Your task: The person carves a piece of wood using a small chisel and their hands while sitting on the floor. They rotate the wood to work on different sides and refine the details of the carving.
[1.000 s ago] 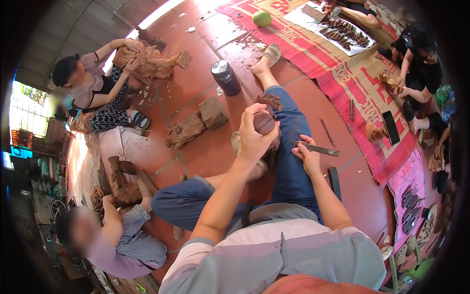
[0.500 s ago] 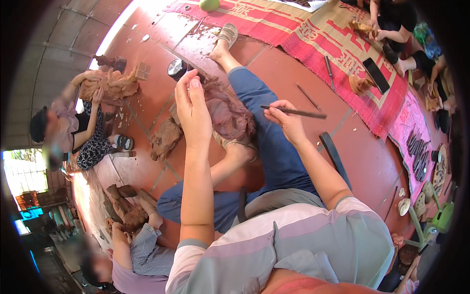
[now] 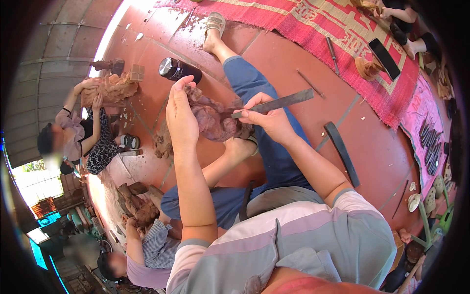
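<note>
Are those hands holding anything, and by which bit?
The right hand grips a flat dark tool near the end closest to the reddish carving. Whether the left hand holds the carving cannot be told.

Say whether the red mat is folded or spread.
Spread: the red mat lies flat over the floor tiles, pattern showing; its far edge is out of view.

Knobbly reddish carving [image 3: 211,121]; flat dark tool [image 3: 290,100] in right fingers [image 3: 259,99], tip perhaps touching carving.
</note>
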Tool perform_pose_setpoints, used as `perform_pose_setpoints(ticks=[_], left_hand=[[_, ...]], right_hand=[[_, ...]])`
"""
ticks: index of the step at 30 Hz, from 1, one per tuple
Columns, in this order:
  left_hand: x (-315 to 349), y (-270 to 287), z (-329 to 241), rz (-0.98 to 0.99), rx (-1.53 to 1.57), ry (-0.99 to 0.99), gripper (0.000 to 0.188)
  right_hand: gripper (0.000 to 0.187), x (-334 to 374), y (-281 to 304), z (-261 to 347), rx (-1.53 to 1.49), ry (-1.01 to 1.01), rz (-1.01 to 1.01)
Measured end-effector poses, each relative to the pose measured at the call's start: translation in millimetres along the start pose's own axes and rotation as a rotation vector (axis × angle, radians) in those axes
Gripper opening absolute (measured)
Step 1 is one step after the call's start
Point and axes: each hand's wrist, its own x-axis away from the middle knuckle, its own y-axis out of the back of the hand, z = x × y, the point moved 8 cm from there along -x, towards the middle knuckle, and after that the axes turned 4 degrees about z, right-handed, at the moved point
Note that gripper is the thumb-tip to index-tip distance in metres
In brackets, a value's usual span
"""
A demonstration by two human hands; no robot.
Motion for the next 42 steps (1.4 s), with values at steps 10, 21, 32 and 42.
perform_pose_setpoints(ticks=[10,21,32,42], left_hand=[[0.6,3.1,1.8,-0.055,-0.027,-0.017,0.044],[1.5,-6.7,-11.9,-0.034,-0.077,-0.06,0.041],[-0.9,-3.9,-0.9,-0.057,-0.112,-0.119,0.038],[1.0,-3.8,-2.2,-0.046,-0.07,-0.044,0.038]], right_hand=[[0.012,-4.0,-15.6,5.5,0.267,0.041,0.065],[0.015,-7.9,-21.3,21.2,0.462,0.135,0.183],[0.02,-12.4,-11.0,10.2,0.195,-0.042,0.135],[0.02,-14.1,-12.0,10.9,0.33,0.035,0.193]])
